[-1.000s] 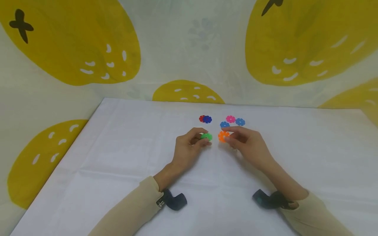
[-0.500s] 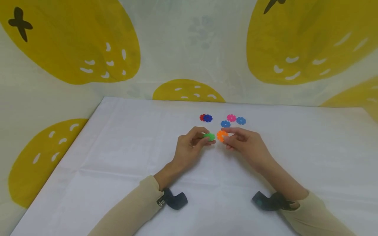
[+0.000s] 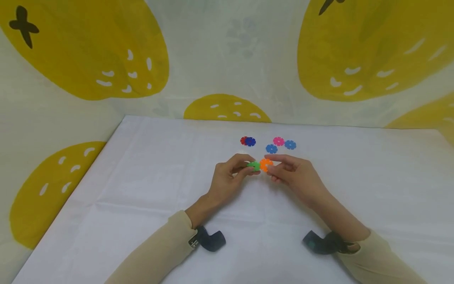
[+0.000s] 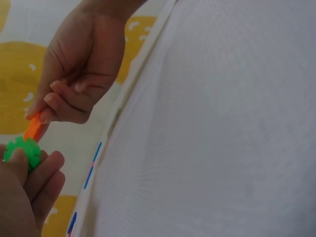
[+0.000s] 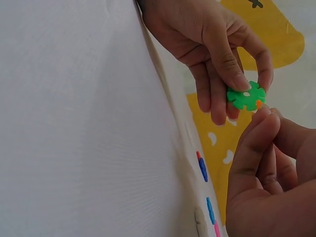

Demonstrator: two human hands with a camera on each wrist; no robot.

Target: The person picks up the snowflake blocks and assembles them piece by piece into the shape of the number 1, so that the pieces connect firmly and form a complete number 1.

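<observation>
My left hand (image 3: 230, 173) pinches a green notched plastic disc (image 5: 245, 97) between thumb and fingers, above the white table. In my right hand (image 3: 298, 175) an orange notched disc (image 3: 266, 165) is held between thumb and fingertips. The two discs meet edge to edge in the head view. The left wrist view shows the orange disc (image 4: 32, 127) turned nearly edge-on at the rim of the green disc (image 4: 23, 150). Only a small bit of orange shows in the right wrist view, the rest being hidden behind the right fingertips (image 5: 266, 112).
Behind the hands, a red disc (image 3: 243, 140) lies partly under a dark blue disc (image 3: 250, 141). To their right are a pink disc (image 3: 278, 141) and two lighter blue discs, one nearer (image 3: 271, 148) and one farther right (image 3: 290, 144). A patterned curtain (image 3: 227, 59) hangs behind the white table (image 3: 149, 157).
My left hand has moved right with the green disc, and my right hand has brought the orange disc slightly left. The gap between the discs has closed. The discs on the table stay put.
</observation>
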